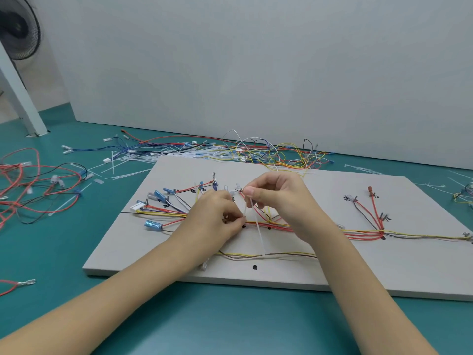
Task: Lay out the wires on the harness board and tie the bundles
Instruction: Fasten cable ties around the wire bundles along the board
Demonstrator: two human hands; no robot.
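Observation:
A grey harness board (332, 265) lies on the teal floor. Red, yellow and brown wires (363, 233) run across it, fanning out to blue and white connectors (153, 224) at its left. A white cable tie (258, 234) stands over the wire bundle near the board's middle. My left hand (217, 216) pinches the bundle and the tie's lower part at the wires. My right hand (279, 198) pinches the tie's upper end between thumb and forefinger, just above and to the right of the left hand. The tie's long tail slants down toward the front edge.
Loose wires and spare white cable ties (179, 152) lie heaped behind the board along the white wall. More red and black wires (38, 185) sprawl on the floor at the left. A fan (18, 26) stands at the top left, beside a white post (23, 98).

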